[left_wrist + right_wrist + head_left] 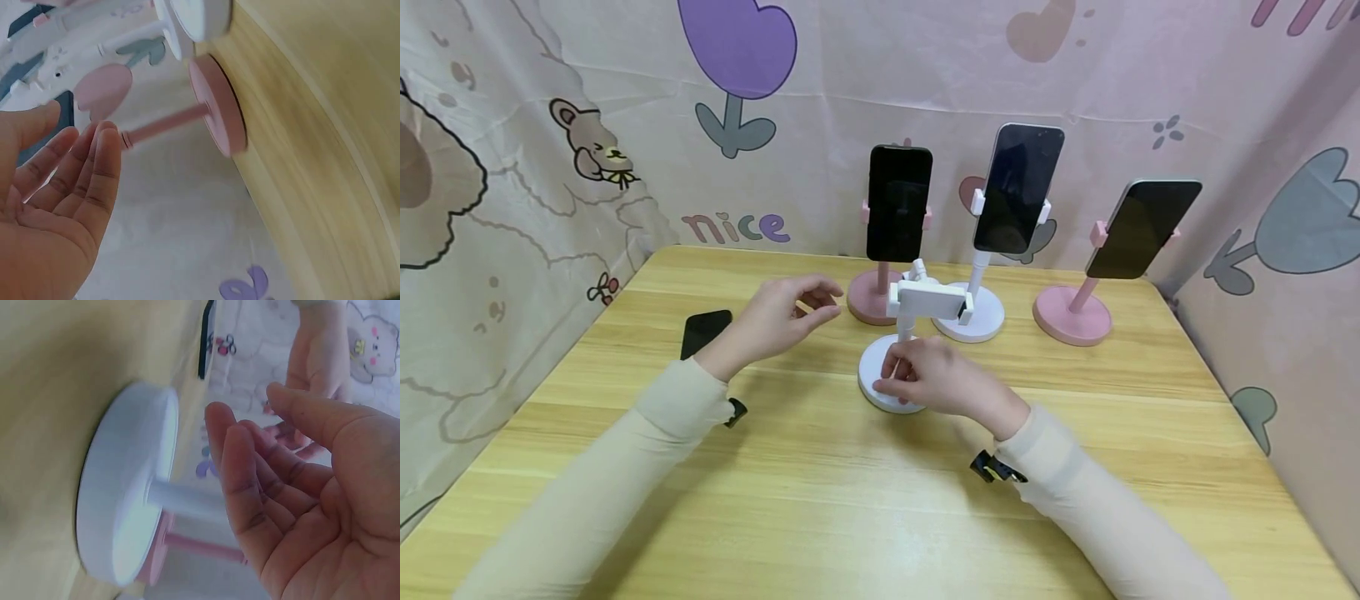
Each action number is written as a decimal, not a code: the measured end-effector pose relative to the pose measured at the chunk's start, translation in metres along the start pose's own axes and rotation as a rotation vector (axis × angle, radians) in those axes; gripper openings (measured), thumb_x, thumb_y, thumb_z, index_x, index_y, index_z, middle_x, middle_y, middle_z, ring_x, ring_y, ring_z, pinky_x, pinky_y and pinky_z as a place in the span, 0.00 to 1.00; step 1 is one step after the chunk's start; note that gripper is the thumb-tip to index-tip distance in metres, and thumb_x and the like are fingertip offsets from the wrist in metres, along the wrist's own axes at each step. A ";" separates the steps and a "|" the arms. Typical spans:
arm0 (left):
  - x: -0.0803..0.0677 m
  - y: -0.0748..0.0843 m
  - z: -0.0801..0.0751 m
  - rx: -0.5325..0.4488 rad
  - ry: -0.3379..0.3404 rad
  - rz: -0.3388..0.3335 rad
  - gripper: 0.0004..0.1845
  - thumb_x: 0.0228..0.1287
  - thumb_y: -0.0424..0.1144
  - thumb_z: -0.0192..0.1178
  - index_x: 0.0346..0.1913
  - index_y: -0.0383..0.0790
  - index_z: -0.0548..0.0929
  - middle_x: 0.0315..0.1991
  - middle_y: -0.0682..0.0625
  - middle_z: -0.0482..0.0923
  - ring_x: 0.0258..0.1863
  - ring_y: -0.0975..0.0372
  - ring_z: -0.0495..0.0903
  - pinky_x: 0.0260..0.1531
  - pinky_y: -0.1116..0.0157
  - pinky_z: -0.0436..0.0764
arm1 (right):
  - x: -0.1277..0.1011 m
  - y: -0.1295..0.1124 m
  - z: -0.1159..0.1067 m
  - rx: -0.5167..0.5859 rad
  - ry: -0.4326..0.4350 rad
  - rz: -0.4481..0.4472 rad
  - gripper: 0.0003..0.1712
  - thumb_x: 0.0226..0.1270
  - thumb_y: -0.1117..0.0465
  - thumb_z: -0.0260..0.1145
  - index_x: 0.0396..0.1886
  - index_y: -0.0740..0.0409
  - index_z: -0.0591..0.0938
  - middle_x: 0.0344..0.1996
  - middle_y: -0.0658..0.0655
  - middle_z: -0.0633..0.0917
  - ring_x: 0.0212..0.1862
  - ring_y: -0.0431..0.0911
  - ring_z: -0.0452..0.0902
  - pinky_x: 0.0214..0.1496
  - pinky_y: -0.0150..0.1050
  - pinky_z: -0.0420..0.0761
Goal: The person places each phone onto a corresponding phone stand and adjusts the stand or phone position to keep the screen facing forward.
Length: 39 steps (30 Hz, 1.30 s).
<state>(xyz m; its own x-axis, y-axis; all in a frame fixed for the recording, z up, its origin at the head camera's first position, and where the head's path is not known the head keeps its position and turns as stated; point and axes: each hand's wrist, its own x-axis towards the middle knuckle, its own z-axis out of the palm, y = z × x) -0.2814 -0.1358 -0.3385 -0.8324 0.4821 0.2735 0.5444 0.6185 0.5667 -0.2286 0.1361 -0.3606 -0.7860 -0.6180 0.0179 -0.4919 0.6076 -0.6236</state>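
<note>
A white phone stand point(877, 364) with a bare clamp point(930, 300) stands upright near the middle of the table. My right hand point(946, 377) hovers beside its pole and over the round base, fingers loosely curled around nothing. The right wrist view shows that hand point(312, 481) apart from the stand's base point(119, 487). To the left, my left hand point(775, 317) is held above the table with relaxed, bent fingers and nothing in them. In the left wrist view a pink stand's base point(219, 106) appears beyond the left hand point(59, 194).
Behind stand a pink stand point(872, 302) with a black phone point(898, 202), a white stand point(985, 317) with a phone point(1019, 187), and another pink stand point(1071, 317) with a phone point(1144, 229). Another phone point(703, 331) lies left, partly behind my left forearm. Patterned cloth point(850, 117) backs the table.
</note>
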 end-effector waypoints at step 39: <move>-0.083 -0.147 -0.081 0.277 0.029 -0.424 0.17 0.81 0.44 0.61 0.56 0.31 0.83 0.44 0.34 0.89 0.39 0.48 0.87 0.35 0.61 0.79 | 0.094 -0.053 0.064 -0.102 -0.153 0.067 0.36 0.77 0.45 0.71 0.74 0.61 0.77 0.46 0.54 0.91 0.42 0.39 0.84 0.49 0.29 0.84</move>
<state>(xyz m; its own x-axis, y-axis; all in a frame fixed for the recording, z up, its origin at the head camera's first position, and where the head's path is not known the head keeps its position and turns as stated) -0.3012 -0.3170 -0.3813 -0.9865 0.1379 0.0880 0.1619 0.8993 0.4063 -0.2527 0.0137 -0.3760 -0.7557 -0.6387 -0.1449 -0.4823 0.6923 -0.5368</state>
